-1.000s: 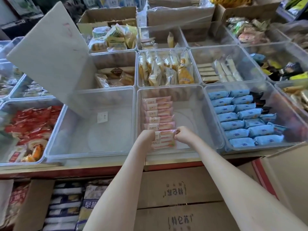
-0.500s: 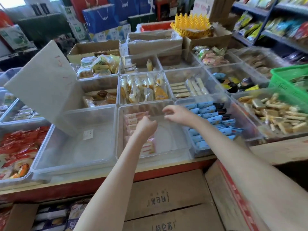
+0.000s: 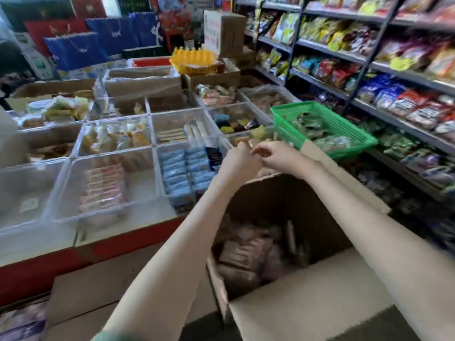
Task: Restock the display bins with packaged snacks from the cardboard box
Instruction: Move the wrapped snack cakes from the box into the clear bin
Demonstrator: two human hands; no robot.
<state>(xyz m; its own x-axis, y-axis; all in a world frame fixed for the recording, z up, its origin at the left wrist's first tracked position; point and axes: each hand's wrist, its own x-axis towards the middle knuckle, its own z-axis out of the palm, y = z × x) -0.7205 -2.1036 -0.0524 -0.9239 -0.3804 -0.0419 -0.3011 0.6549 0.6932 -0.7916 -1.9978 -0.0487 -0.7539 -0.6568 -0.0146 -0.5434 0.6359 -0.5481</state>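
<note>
Cardboard box (image 3: pixel 307 313) stands open | left hand (image 3: pixel 242 162), right hand (image 3: pixel 277 156) close together above it, fingers curled, grip unclear | advice: lift packs (image 3: pixel 243 254) squared, for the half-filled bin (image 3: pixel 145 183).

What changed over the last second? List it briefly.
Both hands let go of the pink packets and swung right: left hand and right hand now hover together over the far edge of the open cardboard box; blur hides whether they hold anything. The packets' row stays in its clear bin; blue packets unchanged.
</note>
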